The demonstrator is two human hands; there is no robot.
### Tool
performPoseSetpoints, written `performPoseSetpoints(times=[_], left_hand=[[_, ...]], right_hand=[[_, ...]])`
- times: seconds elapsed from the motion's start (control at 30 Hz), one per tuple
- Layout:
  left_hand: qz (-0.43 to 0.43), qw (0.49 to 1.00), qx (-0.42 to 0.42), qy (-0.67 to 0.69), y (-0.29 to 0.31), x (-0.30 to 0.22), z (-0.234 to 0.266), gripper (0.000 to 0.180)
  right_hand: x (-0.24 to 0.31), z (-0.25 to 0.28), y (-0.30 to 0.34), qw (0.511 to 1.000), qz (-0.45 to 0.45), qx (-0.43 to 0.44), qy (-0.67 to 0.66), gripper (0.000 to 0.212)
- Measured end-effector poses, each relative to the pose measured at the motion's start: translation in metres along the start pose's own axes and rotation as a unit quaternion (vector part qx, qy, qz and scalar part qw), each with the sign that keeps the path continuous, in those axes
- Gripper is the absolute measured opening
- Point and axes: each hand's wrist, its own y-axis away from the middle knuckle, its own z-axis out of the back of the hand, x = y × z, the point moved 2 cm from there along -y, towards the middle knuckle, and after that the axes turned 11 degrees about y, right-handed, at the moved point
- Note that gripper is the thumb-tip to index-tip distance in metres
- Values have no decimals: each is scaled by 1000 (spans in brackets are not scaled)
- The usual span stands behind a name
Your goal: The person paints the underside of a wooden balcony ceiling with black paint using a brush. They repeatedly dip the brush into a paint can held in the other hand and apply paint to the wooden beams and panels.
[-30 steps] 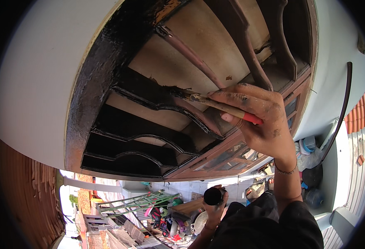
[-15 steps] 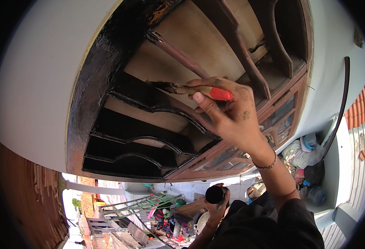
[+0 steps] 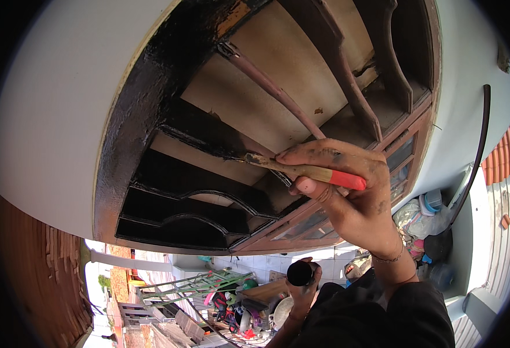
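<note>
A paintbrush [image 3: 301,170] with a worn wooden handle and red end is pinched in my right hand [image 3: 356,191], whose fingers carry dark smudges. Its dark bristles touch a curved slat [image 3: 208,130] of the wooden vent frame; this slat is glossy black toward the left and brownish toward the right. Lower slats [image 3: 203,174] are black all over. Brown, unpainted slats [image 3: 348,75] stand further right. Lower down, my left hand [image 3: 306,290] grips a round cup [image 3: 300,272] with black inside it, probably paint.
A pale wall [image 3: 63,116] surrounds the frame. Glazed brown window panels [image 3: 310,223] adjoin it. Far below are a green metal rack [image 3: 208,285], heaped household items and a tiled floor [image 3: 255,262]. Bags and buckets [image 3: 432,203] lie at right, near a dark hose [image 3: 476,151].
My right hand has moved right and down with the paintbrush, bringing the bristles from the slat's upper left part toward its middle. My left hand still holds the cup in about the same place.
</note>
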Motion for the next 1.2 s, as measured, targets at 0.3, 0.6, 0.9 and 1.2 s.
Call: performPoseSetpoints(times=[0.3,0.6,0.9,1.2], left_hand=[[36,998,-2,42,5,4,3,35],[12,999,-19,33,8,2,3,32],[30,998,-9,47,7,0,3,32],[37,996,-23,73,9,10,1,31]], right_hand=[[-10,-17,6,988,-150,-1,-44,16],[-16,-16,-4,990,-136,-19,-19,19],[-32,-12,-11,984,-162,-68,36,18],[-22,-1,25,986,-154,-42,54,25]])
